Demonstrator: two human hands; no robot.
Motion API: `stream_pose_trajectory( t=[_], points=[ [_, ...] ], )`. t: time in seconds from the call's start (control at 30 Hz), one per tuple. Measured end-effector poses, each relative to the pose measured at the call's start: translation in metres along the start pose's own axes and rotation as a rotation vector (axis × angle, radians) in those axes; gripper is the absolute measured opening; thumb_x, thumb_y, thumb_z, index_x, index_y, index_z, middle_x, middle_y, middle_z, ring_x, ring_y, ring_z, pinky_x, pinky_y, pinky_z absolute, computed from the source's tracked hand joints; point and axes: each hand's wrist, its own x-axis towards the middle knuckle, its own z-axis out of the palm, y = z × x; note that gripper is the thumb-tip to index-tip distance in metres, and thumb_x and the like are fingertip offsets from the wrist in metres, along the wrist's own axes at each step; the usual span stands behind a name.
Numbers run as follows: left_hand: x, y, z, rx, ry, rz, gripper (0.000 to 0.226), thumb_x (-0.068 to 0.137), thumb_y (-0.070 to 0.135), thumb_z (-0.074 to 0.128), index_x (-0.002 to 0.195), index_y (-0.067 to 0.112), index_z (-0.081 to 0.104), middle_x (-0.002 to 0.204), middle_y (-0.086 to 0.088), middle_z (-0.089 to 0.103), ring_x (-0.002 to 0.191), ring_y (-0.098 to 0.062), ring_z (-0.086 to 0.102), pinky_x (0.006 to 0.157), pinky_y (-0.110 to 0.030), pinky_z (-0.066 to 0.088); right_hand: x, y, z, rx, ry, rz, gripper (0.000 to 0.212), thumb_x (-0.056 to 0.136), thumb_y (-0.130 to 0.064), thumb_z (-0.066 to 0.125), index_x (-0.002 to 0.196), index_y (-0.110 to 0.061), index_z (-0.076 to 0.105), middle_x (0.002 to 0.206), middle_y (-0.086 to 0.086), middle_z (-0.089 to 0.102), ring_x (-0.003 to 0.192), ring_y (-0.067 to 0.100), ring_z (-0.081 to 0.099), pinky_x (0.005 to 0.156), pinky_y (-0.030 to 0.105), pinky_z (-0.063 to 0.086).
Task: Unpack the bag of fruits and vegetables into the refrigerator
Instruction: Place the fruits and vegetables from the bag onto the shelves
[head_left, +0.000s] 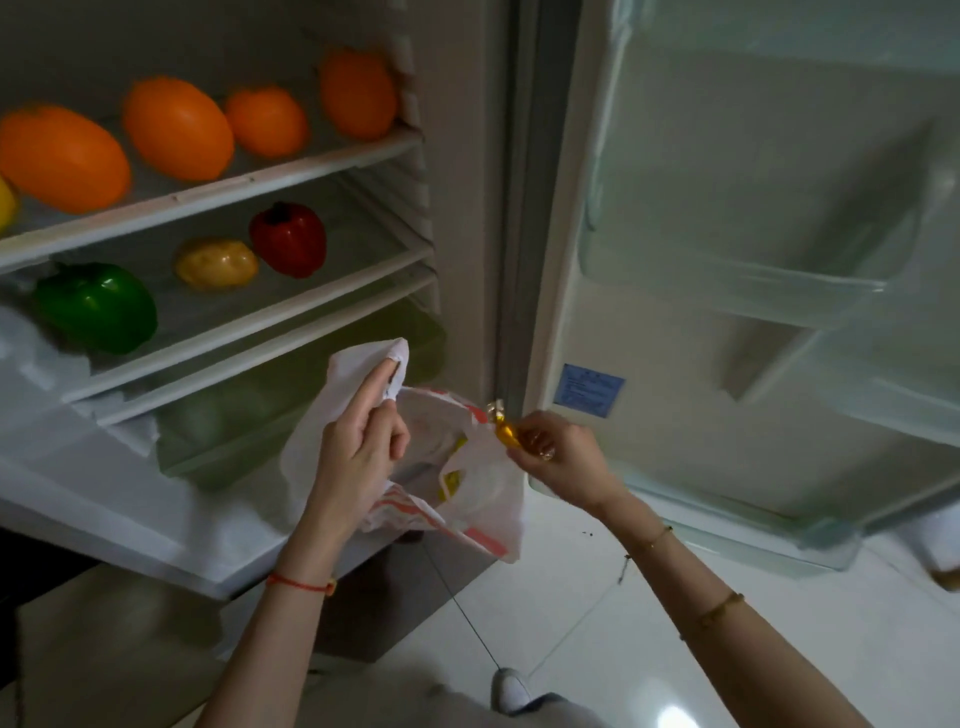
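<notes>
White glossy floor tiles (587, 639) spread below an open refrigerator (467, 208), whose door (727, 260) swings wide to the right with its clear door bins (727, 280) showing nothing inside. On the top shelf (291, 171) sit four oranges (176, 127) in a row, with a yellow fruit (6, 205) cut off at the left edge. The shelf below holds a green bell pepper (98, 306), a potato (215, 263) and a red bell pepper (288, 239), the potato just beside the red pepper. Under that, a translucent crisper drawer (291, 405) shows dim greenish shapes too blurred to name.

In front of the drawer hangs a white plastic bag (457, 488) with orange stripes. The left hand (358, 452) is closed on the bag's left handle, index finger stretched up along the plastic. The right hand (556, 457) pinches the opposite edge of the bag, fingers together, with a small shiny amber thing (501, 428) at its fingertips; what it is cannot be told. Between the hands the bag's mouth gapes, and something yellow (452, 478) lies inside. A red string bracelet (301, 584) circles the left wrist; thin bracelets (660, 538) ring the right forearm. A white shoe (511, 688) rests on the tiles below.
</notes>
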Motion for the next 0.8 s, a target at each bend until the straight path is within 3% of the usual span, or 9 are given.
stream_pose_trajectory(
  t=[0.2,0.37,0.57,0.7,0.8],
  points=[
    [-0.003,0.007,0.003,-0.017,0.054,0.007,0.050,0.101,0.004,0.039,0.132,0.042,0.051,0.062,-0.007,0.043,0.052,-0.006,0.040,0.048,-0.013,0.038,-0.006,0.066,-0.041,-0.232,0.069,0.255,0.017,0.087,-0.028,0.067,0.098,-0.015,0.067,0.096,0.004,0.062,0.085,0.027,0.061,0.074,0.032,0.049],
    [-0.006,0.010,0.006,0.010,0.057,-0.001,0.049,0.101,0.003,0.039,0.137,0.034,0.050,0.062,-0.007,0.042,0.051,-0.005,0.039,0.048,-0.012,0.038,-0.001,0.093,-0.033,-0.384,-0.089,0.380,0.020,0.090,-0.031,0.061,0.097,-0.012,0.065,0.096,0.009,0.065,0.089,0.032,0.062,0.069,0.029,0.041],
    [-0.012,0.014,0.008,-0.005,0.069,0.012,0.051,0.101,0.001,0.038,0.128,0.041,0.051,0.061,-0.007,0.042,0.048,-0.004,0.039,0.046,-0.011,0.036,0.003,0.099,-0.016,-0.440,-0.222,0.412,0.029,0.092,-0.037,0.057,0.106,-0.013,0.066,0.105,0.011,0.070,0.096,0.031,0.064,0.082,0.034,0.051],
    [-0.015,0.016,0.006,-0.022,0.060,0.011,0.055,0.100,0.000,0.037,0.122,0.049,0.049,0.061,-0.009,0.041,0.048,-0.004,0.039,0.046,-0.011,0.036,0.005,0.074,-0.022,-0.467,-0.031,0.310,0.027,0.091,-0.034,0.060,0.106,-0.012,0.064,0.102,0.007,0.068,0.090,0.030,0.064,0.083,0.037,0.053],
    [-0.015,0.014,0.004,-0.028,0.061,0.012,0.058,0.100,0.000,0.037,0.122,0.052,0.049,0.060,-0.007,0.042,0.049,-0.005,0.039,0.046,-0.013,0.036,0.005,0.034,-0.024,-0.202,0.100,0.154,0.013,0.091,-0.025,0.062,0.093,-0.012,0.064,0.092,0.001,0.061,0.080,0.023,0.060,0.070,0.033,0.050]
  ],
)
